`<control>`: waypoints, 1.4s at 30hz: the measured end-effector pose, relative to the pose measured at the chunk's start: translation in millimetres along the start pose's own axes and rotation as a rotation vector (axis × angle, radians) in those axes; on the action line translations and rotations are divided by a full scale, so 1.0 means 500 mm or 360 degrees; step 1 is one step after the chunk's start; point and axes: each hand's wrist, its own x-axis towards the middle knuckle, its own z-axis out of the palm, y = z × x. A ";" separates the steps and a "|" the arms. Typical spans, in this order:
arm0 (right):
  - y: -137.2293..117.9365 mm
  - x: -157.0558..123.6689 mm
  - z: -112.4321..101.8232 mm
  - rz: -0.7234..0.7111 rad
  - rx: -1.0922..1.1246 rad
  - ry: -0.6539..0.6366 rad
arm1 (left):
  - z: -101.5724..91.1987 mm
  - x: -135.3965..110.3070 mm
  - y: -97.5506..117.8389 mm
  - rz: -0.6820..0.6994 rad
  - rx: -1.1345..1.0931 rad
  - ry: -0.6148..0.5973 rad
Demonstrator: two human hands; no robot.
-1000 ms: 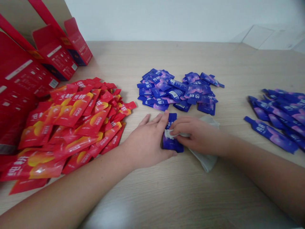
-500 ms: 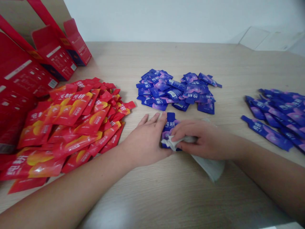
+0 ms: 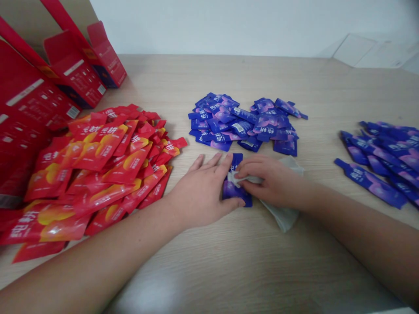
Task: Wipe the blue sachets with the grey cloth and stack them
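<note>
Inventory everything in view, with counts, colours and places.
boxes: at least three, red, left
red pouches: many, red, left
middle pouches: many, blue-purple, centre back
right pouches: several, blue-purple, right
single pouch: one, blue-purple, centre
cloth: one, white, centre right
table: one, beige, beneath
wall: one, white, back
unclear object: one, white, back right
forearms: two, bare, lower corners
left hand: one, bare, on single pouch's left edge
right hand: one, bare, pinching cloth

Bare hands: two, left hand [image 3: 201, 194] and right hand [image 3: 273, 179], mid-dial. With them: one flat purple sachet [image 3: 233, 191], one white cloth [image 3: 283, 216]. Heaps of purple sachets: two, far heap [image 3: 244, 115] at 12 to 1 o'clock, side heap [image 3: 388, 152] at 3. Red sachets [image 3: 108, 161]: one heap, 9 o'clock. Overlap defeats single counts. Red cartons [image 3: 80, 78], 10 o'clock: at least three.
</note>
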 end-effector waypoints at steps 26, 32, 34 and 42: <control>0.042 0.017 -0.002 0.0203 -0.0080 0.0110 | 0.015 0.008 -0.006 -0.0081 -0.0127 -0.0019; 0.033 0.001 -0.011 0.0241 -0.0152 0.0353 | 0.014 0.008 -0.006 -0.0085 -0.0120 0.0005; 0.000 -0.008 -0.017 0.0091 -0.0006 0.0237 | 0.015 0.008 -0.008 -0.0075 -0.0126 0.0017; -0.049 -0.005 -0.006 -0.0057 0.0256 -0.0213 | 0.011 0.009 -0.009 -0.0094 -0.0169 -0.0001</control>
